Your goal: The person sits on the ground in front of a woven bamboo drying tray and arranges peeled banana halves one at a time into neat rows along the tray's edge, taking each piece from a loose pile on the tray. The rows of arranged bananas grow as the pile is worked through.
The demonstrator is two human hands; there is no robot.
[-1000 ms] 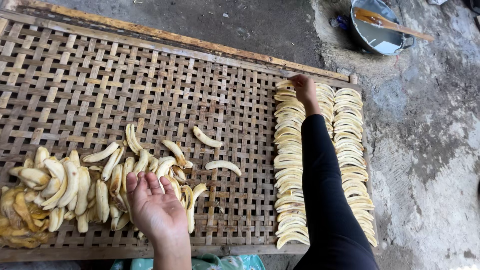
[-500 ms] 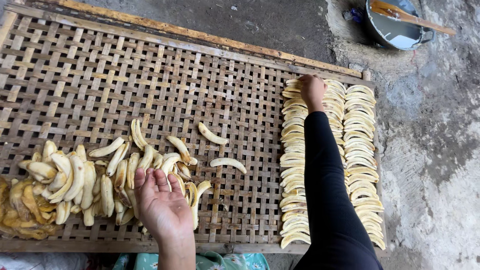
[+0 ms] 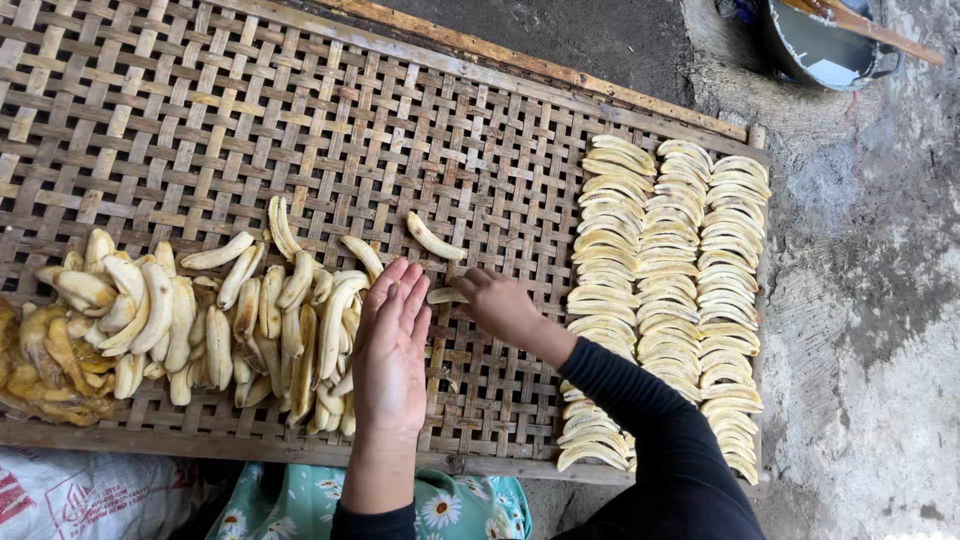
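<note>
While the right hand (image 3: 500,305) is closed on a banana slice (image 3: 443,295) at the rack's (image 3: 300,100) centre, the left hand (image 3: 390,345) is held flat and released, palm up, just at 9 o'clock of it. One view is given. The slice is best lifted by its end and kept flat. Three rows (image 3: 665,290) are counted at 3 o'clock, one loose slice (image 3: 433,237) at 12 o'clock, one pile (image 3: 250,310) at 9 o'clock, one pot (image 3: 830,45) at 1 o'clock.
</note>
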